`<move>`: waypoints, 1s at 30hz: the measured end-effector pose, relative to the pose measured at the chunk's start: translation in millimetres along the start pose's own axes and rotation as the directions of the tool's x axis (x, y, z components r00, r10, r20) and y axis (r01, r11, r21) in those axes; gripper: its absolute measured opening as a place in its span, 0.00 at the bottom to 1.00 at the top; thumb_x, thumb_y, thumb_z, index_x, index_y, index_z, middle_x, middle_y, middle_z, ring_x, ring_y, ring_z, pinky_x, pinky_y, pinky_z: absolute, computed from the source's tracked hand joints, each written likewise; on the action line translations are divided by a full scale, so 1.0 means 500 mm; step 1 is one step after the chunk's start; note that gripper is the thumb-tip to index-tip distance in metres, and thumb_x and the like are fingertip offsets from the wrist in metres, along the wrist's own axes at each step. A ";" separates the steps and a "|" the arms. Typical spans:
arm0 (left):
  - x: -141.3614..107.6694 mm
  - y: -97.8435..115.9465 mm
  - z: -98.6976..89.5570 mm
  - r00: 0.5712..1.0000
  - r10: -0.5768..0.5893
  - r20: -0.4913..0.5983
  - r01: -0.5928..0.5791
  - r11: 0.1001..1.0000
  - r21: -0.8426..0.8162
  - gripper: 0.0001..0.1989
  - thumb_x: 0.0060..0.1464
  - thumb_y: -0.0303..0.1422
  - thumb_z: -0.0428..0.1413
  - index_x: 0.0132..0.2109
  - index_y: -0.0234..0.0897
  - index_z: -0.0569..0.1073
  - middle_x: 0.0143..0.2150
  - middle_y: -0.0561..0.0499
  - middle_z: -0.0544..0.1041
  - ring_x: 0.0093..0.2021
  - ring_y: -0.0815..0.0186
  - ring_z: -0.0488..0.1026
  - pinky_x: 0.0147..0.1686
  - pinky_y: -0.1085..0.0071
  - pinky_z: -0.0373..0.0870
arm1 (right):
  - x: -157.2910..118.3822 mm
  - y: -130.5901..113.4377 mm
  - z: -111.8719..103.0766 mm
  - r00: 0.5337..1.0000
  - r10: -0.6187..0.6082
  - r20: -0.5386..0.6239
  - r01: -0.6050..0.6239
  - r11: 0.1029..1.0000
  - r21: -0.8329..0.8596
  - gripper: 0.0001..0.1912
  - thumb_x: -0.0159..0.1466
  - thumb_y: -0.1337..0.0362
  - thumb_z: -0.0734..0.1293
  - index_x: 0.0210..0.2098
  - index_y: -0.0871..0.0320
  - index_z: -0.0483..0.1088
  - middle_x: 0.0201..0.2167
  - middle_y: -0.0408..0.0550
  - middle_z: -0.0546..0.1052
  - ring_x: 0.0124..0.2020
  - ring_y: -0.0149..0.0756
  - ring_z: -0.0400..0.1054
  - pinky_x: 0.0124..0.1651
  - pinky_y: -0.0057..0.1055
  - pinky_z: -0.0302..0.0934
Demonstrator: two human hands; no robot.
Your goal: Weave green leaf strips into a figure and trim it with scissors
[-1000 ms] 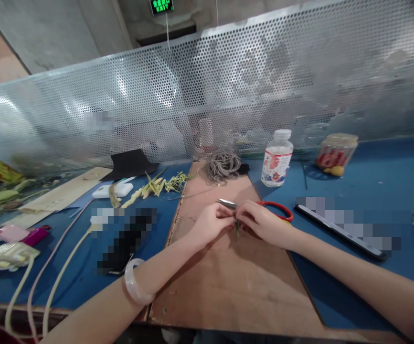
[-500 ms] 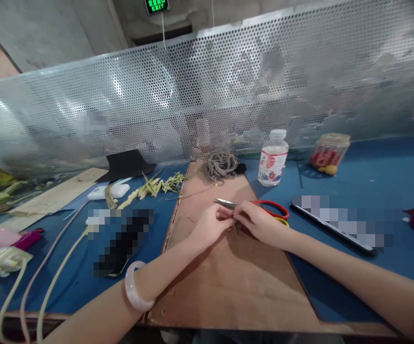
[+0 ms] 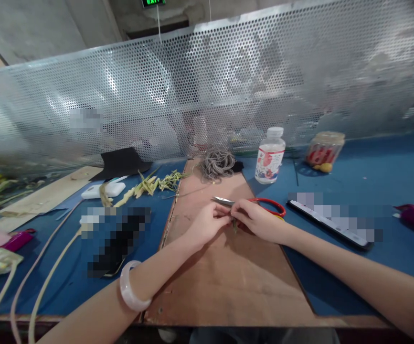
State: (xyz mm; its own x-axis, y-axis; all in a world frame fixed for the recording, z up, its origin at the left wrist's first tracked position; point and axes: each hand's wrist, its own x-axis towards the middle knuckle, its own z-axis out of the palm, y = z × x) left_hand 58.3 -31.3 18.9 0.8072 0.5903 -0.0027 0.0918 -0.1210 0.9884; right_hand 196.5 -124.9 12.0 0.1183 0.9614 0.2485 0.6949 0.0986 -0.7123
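My left hand (image 3: 209, 224) and my right hand (image 3: 255, 220) meet over the wooden board (image 3: 221, 282), fingertips pinched together. Between them is a small greenish strip (image 3: 234, 226), its lower end hanging below the right fingers; most of it is hidden, and its kind is not clear. Just behind the hands lie scissors (image 3: 223, 201) with red handles, blades pointing left and partly covered by my right hand. A bundle of grey cord (image 3: 217, 165) rests farther back on the board.
A white-capped bottle (image 3: 270, 155) and a jar (image 3: 324, 150) stand at the back right. Phones lie on both sides, one dark (image 3: 121, 241), one lighter (image 3: 330, 224). Braided plant stalks (image 3: 153, 184), a white device (image 3: 102, 190) and cables (image 3: 45, 258) are left. A perforated metal screen (image 3: 178, 91) stands behind.
The whole view has shifted slightly, so things sit a little farther left and higher. Both hands keep their pinch on the small strip, with barely any movement of the fingers.
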 end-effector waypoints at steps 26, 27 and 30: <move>0.013 -0.017 0.002 0.999 -0.018 -0.051 0.016 0.999 -0.041 0.09 0.46 0.25 0.57 0.35 0.30 0.66 0.30 0.48 0.74 0.26 0.70 0.71 0.31 0.71 0.68 | 0.005 0.011 0.000 0.999 -0.023 0.026 0.022 0.999 0.046 0.08 0.63 0.61 0.57 0.32 0.57 0.63 0.29 0.45 0.71 0.29 0.32 0.66 0.33 0.30 0.60; 0.013 -0.016 0.002 0.998 -0.023 -0.056 0.021 0.999 -0.045 0.09 0.46 0.25 0.57 0.35 0.31 0.65 0.30 0.48 0.74 0.26 0.70 0.71 0.31 0.71 0.68 | 0.005 0.012 0.000 0.999 -0.034 0.021 0.033 0.999 0.038 0.08 0.63 0.61 0.57 0.32 0.57 0.63 0.30 0.45 0.71 0.30 0.32 0.66 0.35 0.30 0.60; 0.012 -0.013 0.004 0.997 -0.036 -0.068 0.031 0.998 -0.063 0.08 0.46 0.24 0.57 0.34 0.30 0.66 0.29 0.49 0.74 0.27 0.70 0.71 0.31 0.71 0.68 | 0.007 0.015 0.003 0.998 -0.054 0.006 0.054 0.998 0.027 0.09 0.63 0.61 0.56 0.31 0.57 0.63 0.32 0.46 0.70 0.32 0.33 0.66 0.36 0.30 0.60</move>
State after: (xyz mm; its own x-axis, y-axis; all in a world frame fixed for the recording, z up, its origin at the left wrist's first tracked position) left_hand 63.9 -28.6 12.2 0.7616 0.6474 -0.0277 0.0803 -0.0520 0.9954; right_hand 201.1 -120.6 6.4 0.0762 0.9561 0.2831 0.6808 0.1576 -0.7153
